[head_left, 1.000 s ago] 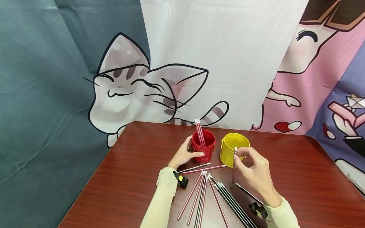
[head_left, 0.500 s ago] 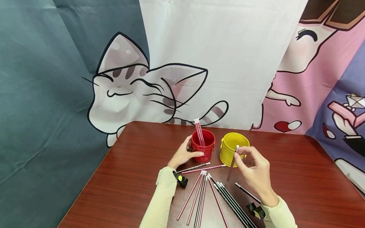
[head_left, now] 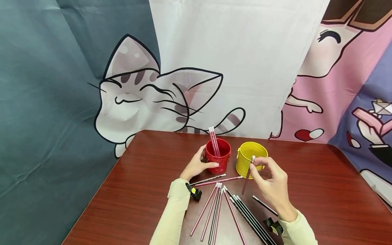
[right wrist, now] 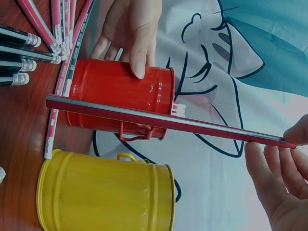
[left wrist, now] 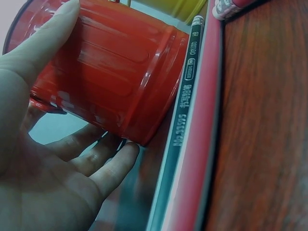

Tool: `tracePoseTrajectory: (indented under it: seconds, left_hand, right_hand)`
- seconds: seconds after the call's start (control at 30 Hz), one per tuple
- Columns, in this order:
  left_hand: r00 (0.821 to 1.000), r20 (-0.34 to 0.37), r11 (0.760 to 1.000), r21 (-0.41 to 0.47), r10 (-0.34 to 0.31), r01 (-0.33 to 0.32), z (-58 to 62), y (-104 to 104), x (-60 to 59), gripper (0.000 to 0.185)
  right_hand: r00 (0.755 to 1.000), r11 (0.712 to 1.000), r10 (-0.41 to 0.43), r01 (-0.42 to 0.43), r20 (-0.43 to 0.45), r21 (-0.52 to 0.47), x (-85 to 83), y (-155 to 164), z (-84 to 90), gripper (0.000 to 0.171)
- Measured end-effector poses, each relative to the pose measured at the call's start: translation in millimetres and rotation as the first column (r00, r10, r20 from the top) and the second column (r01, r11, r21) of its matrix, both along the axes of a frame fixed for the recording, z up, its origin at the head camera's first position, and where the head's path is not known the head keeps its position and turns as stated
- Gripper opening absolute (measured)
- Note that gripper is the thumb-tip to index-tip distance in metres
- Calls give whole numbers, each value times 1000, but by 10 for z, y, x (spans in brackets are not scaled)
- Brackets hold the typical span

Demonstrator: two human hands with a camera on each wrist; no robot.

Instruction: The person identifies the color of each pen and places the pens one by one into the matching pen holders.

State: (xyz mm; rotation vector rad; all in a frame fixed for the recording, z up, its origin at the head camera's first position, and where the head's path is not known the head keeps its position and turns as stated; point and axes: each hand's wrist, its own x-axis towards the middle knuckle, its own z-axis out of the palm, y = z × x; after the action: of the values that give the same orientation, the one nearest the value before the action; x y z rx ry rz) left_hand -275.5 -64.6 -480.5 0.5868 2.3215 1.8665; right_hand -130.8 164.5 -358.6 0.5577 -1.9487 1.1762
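1. Fingers of the right hand (head_left: 271, 182), right of centre in the lower half of the head view, pinch a red pencil (head_left: 247, 175) near its eraser end; the pencil hangs tilted, its lower tip off the table (head_left: 137, 190), in front of the yellow bucket (head_left: 249, 160).
2. In the right wrist view the same red pencil (right wrist: 168, 121) runs across the middle of the frame, held at its right end between thumb and fingertips (right wrist: 260, 166).
3. The left hand (head_left: 197, 166) curls around the red bucket (head_left: 218, 156) at the centre of the head view, thumb on the near side and the other fingers behind; the left wrist view shows the thumb (left wrist: 41, 43) pressed on the bucket's ribbed wall.
4. Three red pencils (head_left: 213, 141) stand leaning inside the red bucket.
5. Loose red and black pencils (head_left: 226, 211) lie fanned out on the table at the lower centre, between the two sleeves, and two more lie across just below the red bucket.
6. A cartoon cat cloth (head_left: 147, 95) hangs behind the table.
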Motion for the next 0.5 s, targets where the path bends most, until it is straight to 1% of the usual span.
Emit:
tracePoseTrajectory:
  seconds: [0.27,0.37,0.5]
  left_hand:
    - [1000,-14,1000,-12,13,-13,41,0,7,80]
    - [1000,-13,1000,-11,2,-2,45,17,4,80]
    - [1000,-15,1000,-17,9,-9,24,2,2,80]
  right_hand:
    - [1000,1000,24,-24,1,-3,-15,-17,-29,29]
    - [1000,1000,12,-12,-6,-5,-15,-3,-13,29]
    - [1000,1000,19,-19,-10,-12,-27,-19,30,26]
